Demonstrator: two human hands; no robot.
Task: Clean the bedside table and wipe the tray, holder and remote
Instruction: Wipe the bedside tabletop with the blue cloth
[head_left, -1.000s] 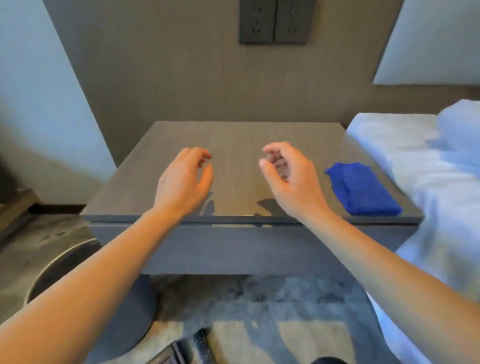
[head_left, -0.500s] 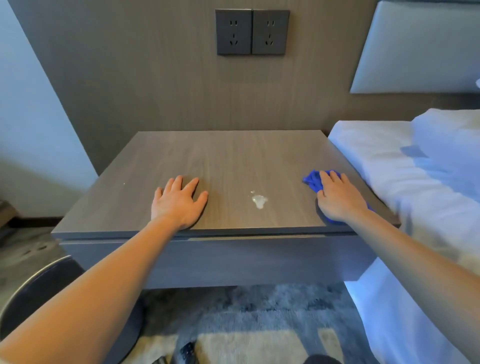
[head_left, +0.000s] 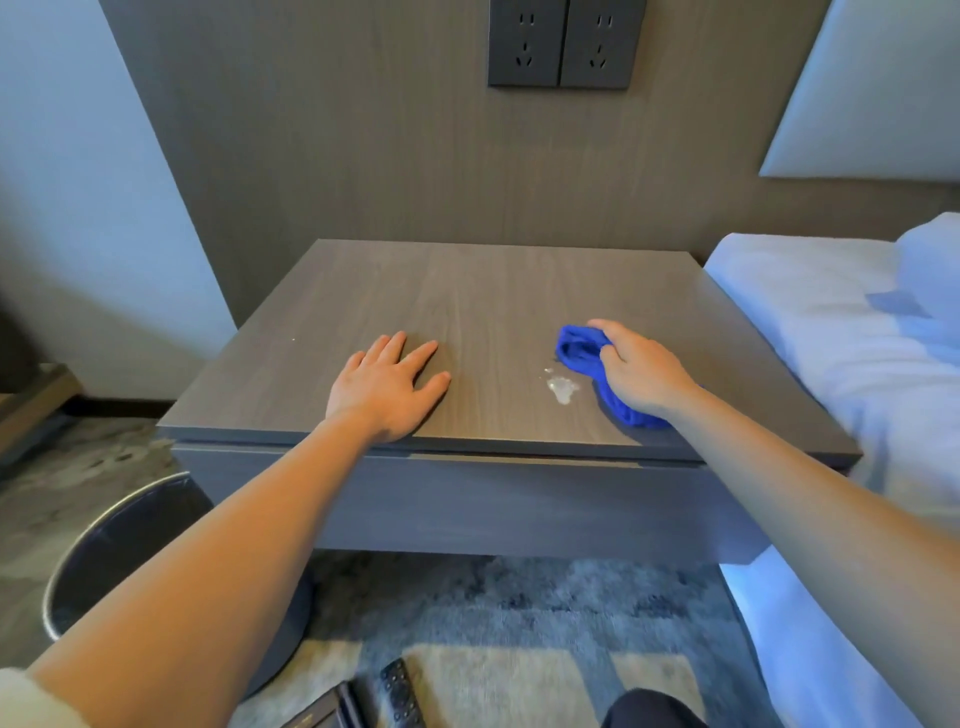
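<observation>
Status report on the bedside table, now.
Left hand flat on bedside table, empty. Right hand closed on blue cloth. White spill unwiped, just left of cloth. Nothing between them.

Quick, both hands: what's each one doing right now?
Left hand: open, flat on the bedside table, holding nothing.
Right hand: closed on the blue cloth.

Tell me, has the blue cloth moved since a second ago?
Yes. The cloth, bunched in the right hand, moved left from the table's right edge toward the spill.
</observation>
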